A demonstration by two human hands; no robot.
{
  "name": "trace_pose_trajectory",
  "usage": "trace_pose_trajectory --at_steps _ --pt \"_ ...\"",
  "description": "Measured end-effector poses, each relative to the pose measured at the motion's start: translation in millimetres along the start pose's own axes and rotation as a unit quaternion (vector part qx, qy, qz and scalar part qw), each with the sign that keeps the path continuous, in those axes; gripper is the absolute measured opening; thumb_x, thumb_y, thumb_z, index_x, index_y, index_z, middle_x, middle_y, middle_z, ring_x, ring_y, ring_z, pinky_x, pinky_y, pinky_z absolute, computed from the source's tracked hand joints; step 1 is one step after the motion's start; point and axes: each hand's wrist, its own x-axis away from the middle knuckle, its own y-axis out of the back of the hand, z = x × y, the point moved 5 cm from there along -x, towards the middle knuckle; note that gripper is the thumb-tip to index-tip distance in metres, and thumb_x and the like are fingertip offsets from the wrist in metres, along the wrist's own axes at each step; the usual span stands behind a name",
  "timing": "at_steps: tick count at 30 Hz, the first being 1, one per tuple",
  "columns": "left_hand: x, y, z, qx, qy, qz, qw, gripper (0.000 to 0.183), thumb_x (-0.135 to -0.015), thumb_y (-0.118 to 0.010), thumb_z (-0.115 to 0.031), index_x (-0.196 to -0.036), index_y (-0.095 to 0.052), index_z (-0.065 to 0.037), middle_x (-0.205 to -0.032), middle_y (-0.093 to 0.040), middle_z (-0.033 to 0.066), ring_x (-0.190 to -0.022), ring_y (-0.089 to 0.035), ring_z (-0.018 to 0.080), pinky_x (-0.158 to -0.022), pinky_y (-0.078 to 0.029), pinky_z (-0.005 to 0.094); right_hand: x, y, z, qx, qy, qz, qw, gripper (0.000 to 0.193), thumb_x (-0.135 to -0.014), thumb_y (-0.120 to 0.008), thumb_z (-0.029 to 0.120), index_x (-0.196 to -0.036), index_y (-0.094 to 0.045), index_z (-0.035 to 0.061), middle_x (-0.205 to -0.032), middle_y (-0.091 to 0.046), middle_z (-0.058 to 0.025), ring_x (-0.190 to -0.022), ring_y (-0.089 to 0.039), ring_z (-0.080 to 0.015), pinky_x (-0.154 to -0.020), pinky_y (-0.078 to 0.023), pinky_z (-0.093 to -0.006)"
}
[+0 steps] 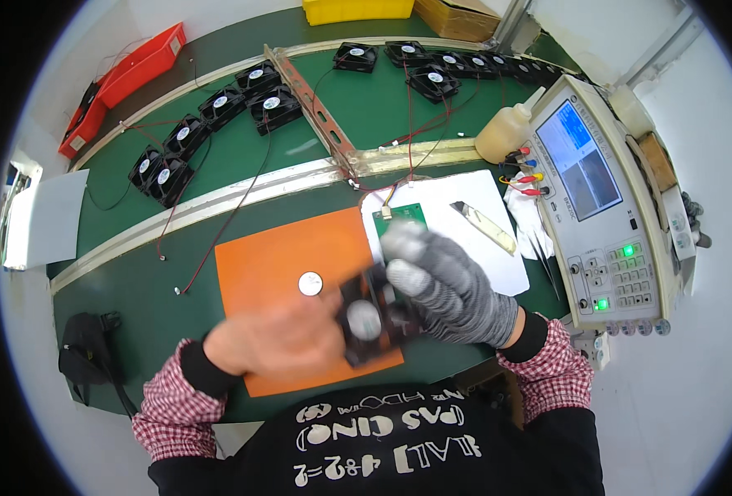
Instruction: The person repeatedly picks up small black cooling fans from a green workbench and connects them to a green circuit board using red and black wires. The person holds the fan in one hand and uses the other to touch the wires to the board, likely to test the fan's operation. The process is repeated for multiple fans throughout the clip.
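A black top [382, 459] with white lettering bends over a green bench [135, 285], where a black fan [366, 321] is held above an orange mat [292, 248]. The right hand [457, 285], in a grey glove, appears closed on the fan's right side; the bare left hand [279, 335] blurs at its left edge, and I cannot tell whether it grips. This fan, pale-hubbed, looks mid-job, not yet set down. A white disc [310, 283] lies on the mat; a green circuit board [399, 217] sits just beyond the glove. More fans [272, 104] lie on both sides of a perforated rail [312, 112]; which are finished and which remain cannot be told.
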Motion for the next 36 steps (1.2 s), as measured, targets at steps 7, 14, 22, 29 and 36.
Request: trace_pose_trajectory --at_steps 7,14,22,29,36 --pt "39.8 51.2 88.7 -0.284 0.328 -0.030 0.901 0.015 -0.078 -0.060 0.002 -0.092 -0.056 0.000 -0.096 -0.054 0.0135 -0.091 -0.051 0.0326 -0.082 -0.036 0.0421 29.1 23.8 -50.4 0.231 -0.150 0.124 0.953 0.023 -0.077 -0.067 0.007 -0.099 -0.071 0.0091 -0.098 -0.060 -0.0073 -0.095 -0.056 -0.0263 -0.080 -0.048 -0.0372" --pt "7.0 9.3 19.1 -0.023 0.270 0.062 0.961 0.022 -0.066 -0.070 -0.002 -0.084 -0.057 -0.005 -0.092 -0.054 0.0097 -0.090 -0.053 0.0297 -0.082 -0.038 0.0432 53.2 9.4 -83.4 -0.085 -0.379 0.021 0.921 0.014 -0.080 -0.075 0.011 -0.093 -0.073 0.0056 -0.080 -0.065 -0.0086 -0.079 -0.063 -0.0258 -0.076 -0.050 -0.0371" --pt "-10.1 -28.2 32.6 0.275 0.366 0.086 0.885 0.091 -0.054 -0.089 -0.042 -0.127 -0.051 -0.004 -0.128 -0.051 0.0174 -0.120 -0.046 0.0381 -0.100 -0.034 0.0485 61.6 -6.6 -91.2 -0.089 -0.355 0.045 0.929 0.021 -0.071 -0.081 0.016 -0.085 -0.070 0.0059 -0.090 -0.061 -0.0093 -0.088 -0.060 -0.0261 -0.082 -0.046 -0.0393" --pt "-12.8 -28.9 30.2 0.174 0.316 0.108 0.926 0.092 -0.054 -0.090 -0.035 -0.130 -0.050 -0.002 -0.120 -0.054 0.0148 -0.109 -0.049 0.0353 -0.096 -0.036 0.0472 46.1 -7.5 -83.4 -0.012 -0.286 0.088 0.954 0.018 -0.074 -0.079 0.014 -0.085 -0.071 0.0034 -0.088 -0.060 -0.0078 -0.085 -0.060 -0.0247 -0.078 -0.049 -0.0374" --pt "-24.9 52.3 10.5 0.496 0.321 -0.074 0.803 0.071 -0.079 -0.078 -0.041 -0.129 -0.051 0.001 -0.114 -0.061 0.0164 -0.096 -0.060 0.0314 -0.085 -0.044 0.0453 57.0 -10.1 -91.2 -0.009 -0.283 0.089 0.955 0.021 -0.073 -0.079 0.022 -0.078 -0.067 0.0050 -0.086 -0.059 -0.0080 -0.085 -0.058 -0.0277 -0.081 -0.044 -0.0388"
